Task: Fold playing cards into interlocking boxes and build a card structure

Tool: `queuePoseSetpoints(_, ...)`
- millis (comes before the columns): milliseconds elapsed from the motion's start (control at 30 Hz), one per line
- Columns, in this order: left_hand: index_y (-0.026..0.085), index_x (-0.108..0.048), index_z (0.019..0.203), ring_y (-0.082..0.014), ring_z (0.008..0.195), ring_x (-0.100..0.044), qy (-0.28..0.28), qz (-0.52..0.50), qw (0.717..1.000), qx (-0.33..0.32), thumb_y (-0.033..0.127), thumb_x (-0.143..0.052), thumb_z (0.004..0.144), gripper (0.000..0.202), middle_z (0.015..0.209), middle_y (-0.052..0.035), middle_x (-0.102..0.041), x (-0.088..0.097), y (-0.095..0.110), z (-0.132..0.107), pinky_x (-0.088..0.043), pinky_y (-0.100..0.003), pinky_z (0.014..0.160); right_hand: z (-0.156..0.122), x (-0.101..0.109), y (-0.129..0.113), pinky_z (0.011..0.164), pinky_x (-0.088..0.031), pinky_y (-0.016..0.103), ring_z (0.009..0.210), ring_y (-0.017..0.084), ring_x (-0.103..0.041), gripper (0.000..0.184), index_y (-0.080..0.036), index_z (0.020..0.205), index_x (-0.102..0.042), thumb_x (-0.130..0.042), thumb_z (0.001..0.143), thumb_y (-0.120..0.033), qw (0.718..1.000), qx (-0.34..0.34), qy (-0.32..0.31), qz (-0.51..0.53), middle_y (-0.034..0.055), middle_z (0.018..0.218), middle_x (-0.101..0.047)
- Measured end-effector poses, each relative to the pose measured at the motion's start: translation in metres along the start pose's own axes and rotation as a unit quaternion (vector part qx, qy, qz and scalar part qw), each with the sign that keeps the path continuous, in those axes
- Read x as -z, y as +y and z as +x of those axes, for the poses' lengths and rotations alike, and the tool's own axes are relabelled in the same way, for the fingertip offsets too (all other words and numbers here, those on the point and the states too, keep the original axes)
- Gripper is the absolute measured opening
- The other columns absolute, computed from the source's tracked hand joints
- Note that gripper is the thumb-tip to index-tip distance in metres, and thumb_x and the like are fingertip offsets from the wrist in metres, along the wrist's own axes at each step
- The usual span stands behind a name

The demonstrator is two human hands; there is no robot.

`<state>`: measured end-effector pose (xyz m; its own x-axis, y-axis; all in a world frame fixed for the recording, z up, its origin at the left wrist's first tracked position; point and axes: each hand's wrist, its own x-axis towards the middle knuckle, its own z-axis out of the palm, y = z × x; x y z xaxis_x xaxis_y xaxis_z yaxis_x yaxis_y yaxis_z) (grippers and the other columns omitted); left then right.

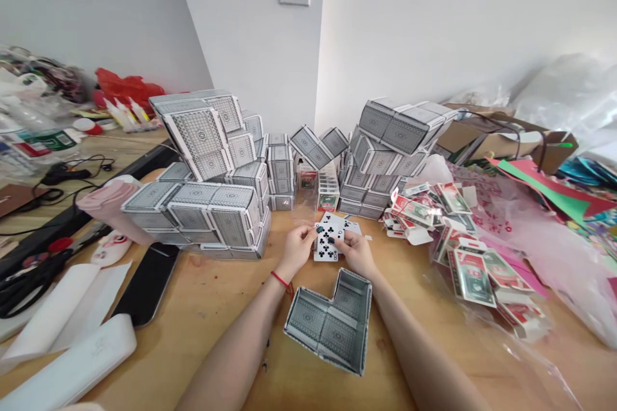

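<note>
My left hand (299, 247), with a red cord at the wrist, pinches the left edge of a playing card (328, 249) printed with black clubs. On the card's right side, my right hand (355, 253) grips it with the thumb on its face. More face-up playing cards (355, 227) lie just behind it, partly covered. Between my forearms sits an L-shaped open tray (322, 334) built from folded grey-backed cards. Tall stacks of the same card blocks stand beyond my hands, on the left (212, 205) and on the right (380, 154).
Red and green card boxes (475, 276) are heaped on the right beside pink plastic wrap (540, 237). At left lie a black phone (147, 282), a white case (72, 366), scissors (33, 279) and a pink cup (113, 202). A row of card packs (328, 191) stands near the wall.
</note>
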<state>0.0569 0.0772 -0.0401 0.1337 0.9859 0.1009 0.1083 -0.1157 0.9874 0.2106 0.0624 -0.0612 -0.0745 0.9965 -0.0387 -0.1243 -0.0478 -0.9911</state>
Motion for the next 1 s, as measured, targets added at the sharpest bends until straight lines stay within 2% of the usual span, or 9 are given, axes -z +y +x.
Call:
queuePoseSetpoints(100, 0.017, -0.042, 0.061, -0.0098, 0.054, -0.040, 0.054, 0.084, 0.994, -0.049, 0.027, -0.040, 0.078, 0.020, 0.056, 0.0031, -0.043, -0.007, -0.002, -0.003, -0.031, -0.022, 0.053, -0.001, -0.002, -0.002, 0.051, -0.045, 0.029, 0.053, 0.016, -0.056, 0.032, -0.017, 0.069, -0.056, -0.067, 0.059, -0.046, 1.000, 0.006, -0.006, -0.006, 0.0008, 0.058, -0.062)
queuePoseSetpoints(200, 0.018, -0.040, 0.068, -0.0115, 0.059, -0.043, 0.090, 0.137, 0.983, -0.082, 0.024, -0.034, 0.082, 0.016, 0.063, 0.0013, -0.045, -0.015, -0.005, -0.004, -0.032, -0.023, 0.056, -0.003, -0.004, -0.006, 0.053, -0.046, 0.029, 0.054, 0.016, -0.057, 0.033, -0.017, 0.071, -0.057, -0.066, 0.060, -0.047, 1.000, 0.020, -0.019, -0.003, 0.0011, 0.060, -0.063)
queuePoseSetpoints(300, 0.019, -0.040, 0.074, -0.0132, 0.065, -0.047, 0.093, 0.175, 0.976, -0.093, 0.024, -0.031, 0.083, 0.014, 0.069, -0.0010, -0.049, -0.017, -0.005, -0.006, -0.034, -0.024, 0.059, -0.005, -0.006, -0.010, 0.053, -0.046, 0.028, 0.055, 0.015, -0.057, 0.033, -0.017, 0.074, -0.057, -0.065, 0.061, -0.046, 0.999, 0.027, -0.033, -0.001, 0.0014, 0.063, -0.063)
queuePoseSetpoints(400, 0.019, -0.041, 0.072, -0.0131, 0.063, -0.048, 0.098, 0.199, 0.971, -0.088, 0.027, -0.031, 0.084, 0.017, 0.067, -0.0008, -0.050, -0.017, -0.001, -0.006, -0.033, -0.023, 0.057, -0.005, -0.006, -0.009, 0.053, -0.046, 0.027, 0.054, 0.014, -0.057, 0.032, -0.017, 0.074, -0.056, -0.066, 0.060, -0.045, 0.999, 0.025, -0.038, 0.005, 0.0012, 0.064, -0.064)
queuePoseSetpoints(533, 0.018, -0.042, 0.066, -0.0111, 0.056, -0.044, 0.106, 0.174, 0.976, -0.072, 0.033, -0.035, 0.083, 0.024, 0.060, 0.0009, -0.048, -0.015, 0.003, -0.004, -0.029, -0.022, 0.053, -0.004, -0.007, -0.005, 0.052, -0.046, 0.027, 0.055, 0.015, -0.057, 0.032, -0.017, 0.071, -0.055, -0.067, 0.060, -0.044, 0.999, 0.020, -0.029, 0.017, 0.0010, 0.063, -0.063)
queuePoseSetpoints(667, 0.016, -0.043, 0.061, -0.0091, 0.050, -0.039, 0.078, 0.052, 0.995, -0.031, 0.042, -0.034, 0.082, 0.034, 0.053, 0.0021, -0.043, -0.011, 0.003, 0.000, -0.029, -0.021, 0.049, -0.003, -0.006, -0.005, 0.057, -0.048, 0.030, 0.060, 0.018, -0.060, 0.035, -0.017, 0.074, -0.056, -0.065, 0.060, -0.048, 1.000, 0.017, 0.008, 0.016, 0.0034, 0.067, -0.065)
queuePoseSetpoints(767, 0.015, -0.045, 0.062, -0.0084, 0.049, -0.037, 0.030, -0.024, 0.999, -0.017, 0.045, -0.034, 0.081, 0.037, 0.053, 0.0026, -0.041, -0.008, 0.003, -0.001, -0.030, -0.020, 0.047, -0.003, -0.005, -0.007, 0.061, -0.049, 0.034, 0.063, 0.020, -0.061, 0.039, -0.018, 0.080, -0.058, -0.065, 0.059, -0.050, 1.000, 0.012, 0.022, 0.015, 0.0047, 0.071, -0.067)
queuePoseSetpoints(900, 0.015, -0.050, 0.075, -0.0087, 0.056, -0.042, -0.048, -0.008, 0.998, -0.038, 0.036, -0.046, 0.076, 0.022, 0.063, 0.0021, -0.048, -0.004, 0.004, -0.005, -0.032, -0.019, 0.051, -0.003, -0.005, -0.010, 0.060, -0.049, 0.034, 0.063, 0.021, -0.061, 0.038, -0.018, 0.081, -0.059, -0.064, 0.060, -0.049, 0.999, 0.012, 0.029, 0.013, 0.0047, 0.072, -0.067)
queuePoseSetpoints(1000, 0.015, -0.049, 0.068, -0.0089, 0.056, -0.042, -0.031, 0.059, 0.996, -0.051, 0.033, -0.043, 0.078, 0.021, 0.061, 0.0022, -0.048, -0.004, 0.004, -0.006, -0.031, -0.020, 0.051, -0.005, -0.007, -0.013, 0.058, -0.049, 0.033, 0.061, 0.020, -0.061, 0.036, -0.018, 0.081, -0.059, -0.065, 0.060, -0.047, 0.999, 0.010, 0.028, 0.016, 0.0046, 0.071, -0.066)
